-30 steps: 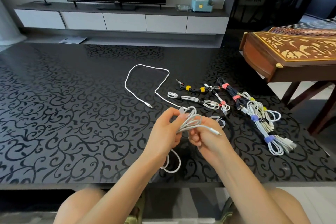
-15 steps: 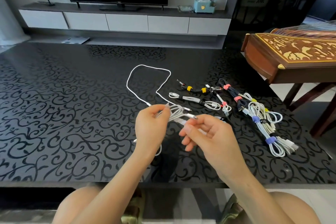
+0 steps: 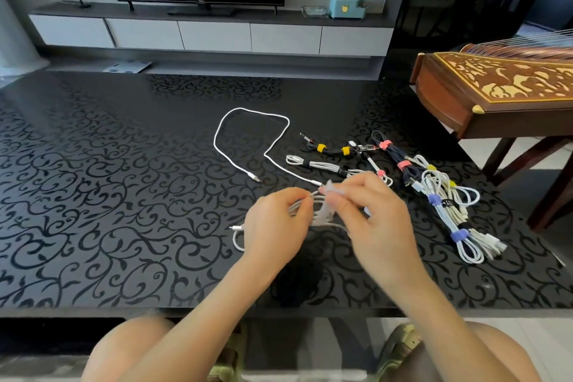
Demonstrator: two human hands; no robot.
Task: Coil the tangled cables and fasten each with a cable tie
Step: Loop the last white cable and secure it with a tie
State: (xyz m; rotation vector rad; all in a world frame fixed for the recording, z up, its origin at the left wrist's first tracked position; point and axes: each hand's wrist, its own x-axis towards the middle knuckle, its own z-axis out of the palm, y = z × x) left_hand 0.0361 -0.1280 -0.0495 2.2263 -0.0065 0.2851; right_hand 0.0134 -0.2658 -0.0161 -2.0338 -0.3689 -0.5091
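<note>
Holding a coiled white cable (image 3: 305, 208) over the black table (image 3: 93, 195), between both hands.
My left hand (image 3: 273, 226) pinches the loops, likely light and limp, best gripped mid-bundle; my right hand (image 3: 378, 220) pinches a pale soft tie (image 3: 324, 212) against them. Tied bundles (image 3: 449, 205) lie right; no writing is readable.
</note>
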